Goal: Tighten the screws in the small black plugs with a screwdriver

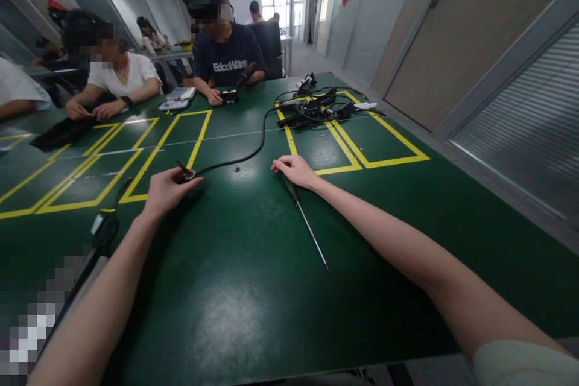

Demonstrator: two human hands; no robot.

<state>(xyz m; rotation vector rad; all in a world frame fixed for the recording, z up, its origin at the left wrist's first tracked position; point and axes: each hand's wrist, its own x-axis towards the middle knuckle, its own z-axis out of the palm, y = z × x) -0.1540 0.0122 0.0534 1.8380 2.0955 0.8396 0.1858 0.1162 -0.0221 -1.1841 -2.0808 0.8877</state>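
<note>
My left hand (166, 192) pinches the end of a black cable (248, 158) between thumb and fingers. A small dark part with a pale round piece (190, 175) shows at the fingertips, too small to name. From there the cable curves away to a heap of parts across the table. My right hand (295, 170) is closed around the dark handle of a screwdriver (311, 232), near the table's middle. Its long metal shaft points back toward me and to the right, away from the cable end. The two hands are well apart.
A heap of black parts and wires (316, 110) lies at the far right of the green table (253, 289), among yellow tape outlines (393, 163). A small dark bit (237, 169) sits between my hands. Another cable (107, 229) lies left. Co-workers (226, 54) sit opposite, handling parts.
</note>
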